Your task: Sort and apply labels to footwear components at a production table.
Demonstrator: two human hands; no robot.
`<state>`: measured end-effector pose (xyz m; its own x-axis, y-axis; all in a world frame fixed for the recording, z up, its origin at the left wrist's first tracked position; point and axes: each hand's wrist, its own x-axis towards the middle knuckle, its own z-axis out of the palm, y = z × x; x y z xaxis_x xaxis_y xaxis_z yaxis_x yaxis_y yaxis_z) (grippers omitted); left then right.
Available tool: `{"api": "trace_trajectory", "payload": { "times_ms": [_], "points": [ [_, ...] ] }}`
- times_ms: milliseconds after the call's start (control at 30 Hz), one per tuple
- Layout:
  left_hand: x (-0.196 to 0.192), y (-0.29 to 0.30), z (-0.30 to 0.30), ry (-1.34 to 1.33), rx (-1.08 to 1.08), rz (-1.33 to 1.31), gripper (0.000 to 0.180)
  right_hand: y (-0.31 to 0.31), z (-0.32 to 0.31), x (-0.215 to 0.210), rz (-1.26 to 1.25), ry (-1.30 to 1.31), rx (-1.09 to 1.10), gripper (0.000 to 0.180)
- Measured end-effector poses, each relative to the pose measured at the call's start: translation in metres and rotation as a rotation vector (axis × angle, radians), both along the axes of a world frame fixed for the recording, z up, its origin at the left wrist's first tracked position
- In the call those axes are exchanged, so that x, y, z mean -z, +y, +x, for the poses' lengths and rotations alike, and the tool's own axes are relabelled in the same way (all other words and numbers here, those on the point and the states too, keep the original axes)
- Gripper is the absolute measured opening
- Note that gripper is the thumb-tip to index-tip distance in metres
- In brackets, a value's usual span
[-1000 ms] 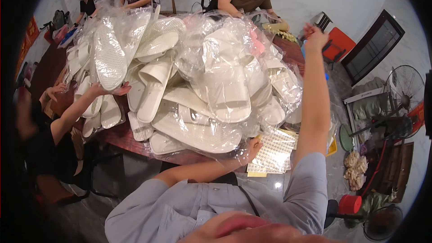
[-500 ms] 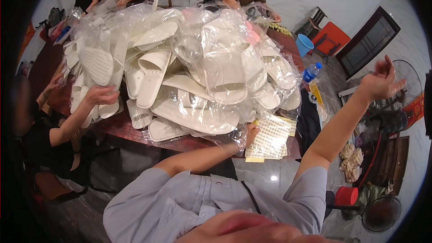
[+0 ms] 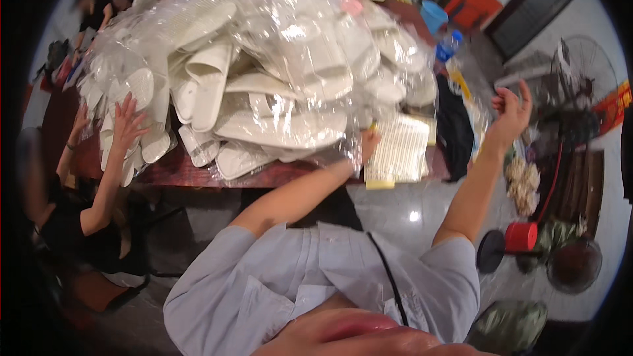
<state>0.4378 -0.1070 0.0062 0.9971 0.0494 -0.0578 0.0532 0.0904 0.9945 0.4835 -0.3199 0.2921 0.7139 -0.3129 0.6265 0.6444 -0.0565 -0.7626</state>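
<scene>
A sheet of small stickers (image 3: 399,153), white with a yellow edge, lies at the table's front edge with other sheets beneath it. My left hand (image 3: 370,144) is closed on the left edge of that sheet, its wrist partly behind clear plastic. To the right, beyond the table, my right hand (image 3: 511,113) is held up in the air with its fingers apart and holds nothing that I can see. Left of the stickers rises a big heap of white slippers (image 3: 283,128) in clear plastic bags.
A co-worker's hands (image 3: 126,124) touch the heap at the left; more people sit at the far side. Dark cloth (image 3: 455,125) hangs over the table's right end, near a blue-capped bottle (image 3: 448,46). A fan (image 3: 583,69) and red container (image 3: 521,236) stand at right.
My right hand has come down and inward from the right. The left stays at the sticker sheet. My view has shifted, and the co-worker's hands at left have spread against the heap.
</scene>
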Motion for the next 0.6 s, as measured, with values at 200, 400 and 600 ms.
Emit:
{"api": "trace_trajectory", "payload": {
  "times_ms": [200,400,600],
  "points": [
    [-0.038,0.012,0.001,0.048,0.052,-0.131,0.018,-0.043,-0.025,0.154,-0.027,0.457,0.13,0.024],
    [-0.049,0.012,-0.007,0.082,0.095,-0.217,0.018,-0.034,-0.062,0.217,-0.244,0.633,0.264,0.028],
    [-0.049,0.011,-0.012,0.095,0.073,-0.186,0.017,-0.011,-0.067,0.221,-0.537,0.456,0.343,0.031]
  ]
}}
